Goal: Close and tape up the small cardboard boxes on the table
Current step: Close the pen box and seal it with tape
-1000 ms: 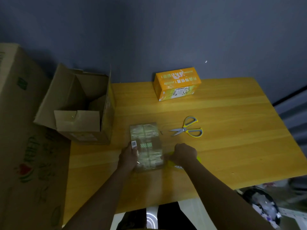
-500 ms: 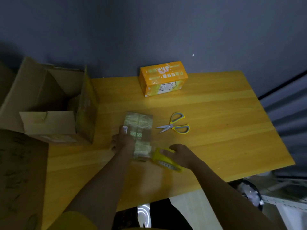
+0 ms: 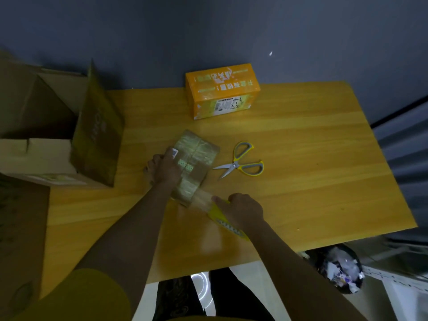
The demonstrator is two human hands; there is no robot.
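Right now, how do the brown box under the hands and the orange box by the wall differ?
The brown box is plain cardboard; the orange box is brightly printed. The left hand rests on the brown box and tape stretches from it to the dispenser held by the right hand; the orange box stands untouched. Both are closed on the table.

The surface (image 3: 301, 140) is smooth varnished wood with a soft sheen. The small cardboard box (image 3: 196, 163) shows glossy tape over matt brown board. The scissors (image 3: 240, 164) have metal blades and plastic handles. The orange box (image 3: 222, 89) looks glossy.
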